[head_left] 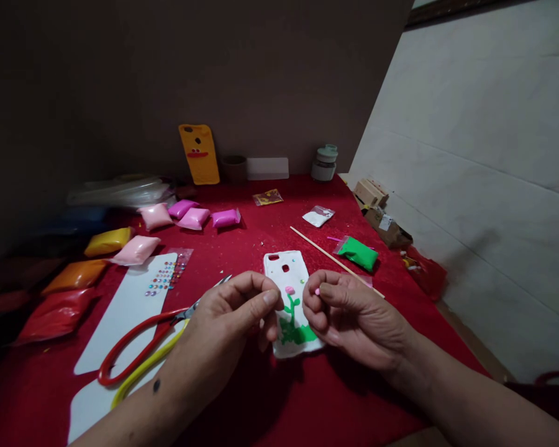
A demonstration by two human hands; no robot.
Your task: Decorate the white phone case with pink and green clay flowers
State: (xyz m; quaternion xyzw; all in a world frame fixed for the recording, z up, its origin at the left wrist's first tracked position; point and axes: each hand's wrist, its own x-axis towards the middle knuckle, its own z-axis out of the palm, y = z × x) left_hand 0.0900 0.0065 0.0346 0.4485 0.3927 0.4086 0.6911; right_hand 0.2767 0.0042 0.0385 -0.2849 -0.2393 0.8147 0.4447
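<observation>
Between my hands, a white phone case lies on the red cloth, with a green stem, green grass and a pink flower of clay on it, plus a few small gems. My right hand, over the case's right edge, pinches a small pink piece of clay between thumb and fingers. My left hand hovers at the case's left edge, its thumb and index fingertip pressed together; whatever they may hold is hidden. Scissors with one red and one yellow handle lie beside my left wrist.
A wooden stick and a green clay packet lie to the right. Pink, yellow, orange and red clay packets line the left, near white boards and a gem sheet. A yellow phone case and a jar stand behind.
</observation>
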